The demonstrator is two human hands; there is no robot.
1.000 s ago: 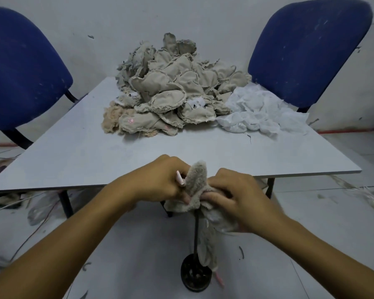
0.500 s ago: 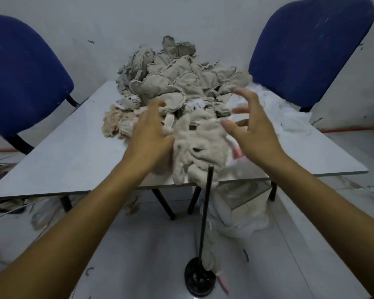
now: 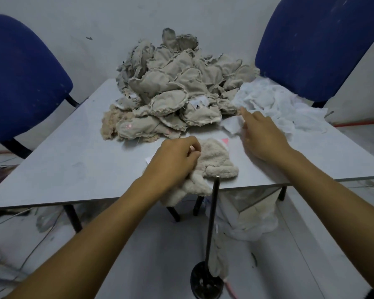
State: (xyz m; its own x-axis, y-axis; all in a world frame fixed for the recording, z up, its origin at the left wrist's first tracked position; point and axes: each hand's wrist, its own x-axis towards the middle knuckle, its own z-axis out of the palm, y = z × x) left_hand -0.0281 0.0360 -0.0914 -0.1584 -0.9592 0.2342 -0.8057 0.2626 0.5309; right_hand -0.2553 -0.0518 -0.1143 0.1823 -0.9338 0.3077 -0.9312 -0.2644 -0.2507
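A fluffy cream plush skin (image 3: 216, 162) lies on the grey table (image 3: 73, 152) near its front edge, one part drooping over the edge. My left hand (image 3: 175, 160) grips it at its left side with curled fingers. My right hand (image 3: 261, 134) reaches further back, fingers extended, touching the edge of the white stuffing pile (image 3: 276, 104). A heap of inside-out beige fabric skins (image 3: 175, 89) fills the back of the table.
A black upright rod on a round base (image 3: 209, 229) stands on the floor just in front of the table edge. Two blue chairs (image 3: 24, 83) flank the table at the back corners. A bag of cream fabric (image 3: 253, 214) sits under the table.
The plush skin came off the rod, went up over the table and now lies on it. My right hand let go and moved right toward the white stuffing.
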